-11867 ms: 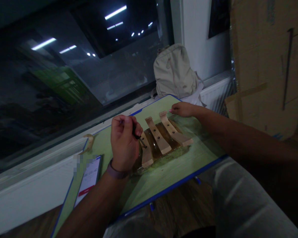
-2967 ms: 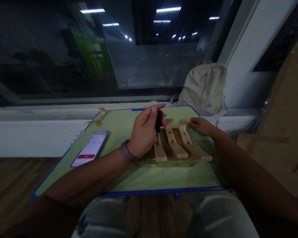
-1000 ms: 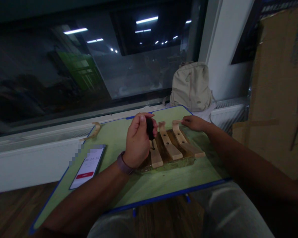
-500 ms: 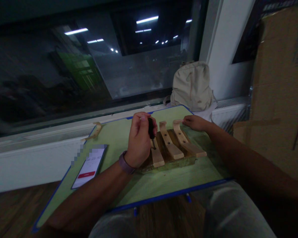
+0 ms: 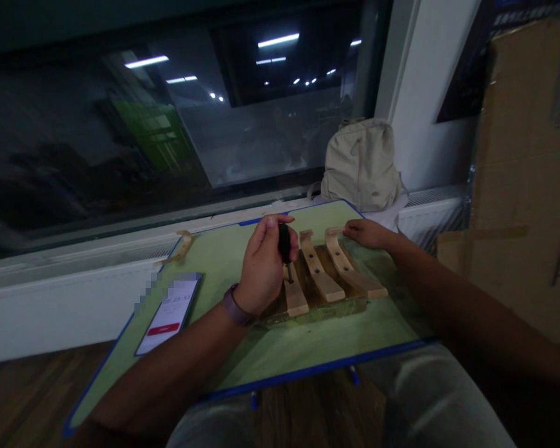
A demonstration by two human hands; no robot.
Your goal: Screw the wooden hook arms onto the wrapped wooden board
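My left hand [image 5: 261, 267] is closed round a short black-handled screwdriver [image 5: 284, 244], held upright with its tip on the leftmost of three curved pale wooden slats [image 5: 295, 296]. The slats lie across a dark wooden base [image 5: 308, 264] on a green board [image 5: 242, 261] with a blue edge, resting on my lap. My right hand [image 5: 368, 234] rests on the far end of the rightmost slat [image 5: 350, 270], fingers curled over it. A dark band sits on my left wrist.
A phone [image 5: 168, 306] with a lit screen lies on the board's left part. A loose curved wooden piece [image 5: 181, 246] lies at the board's far left corner by the sill. A beige backpack [image 5: 361, 165] leans by the window; cardboard [image 5: 522, 168] stands at right.
The left hand's fingers have shifted slightly on the screwdriver handle, as in turning it. The right hand stays on the right slat. The view has barely moved.
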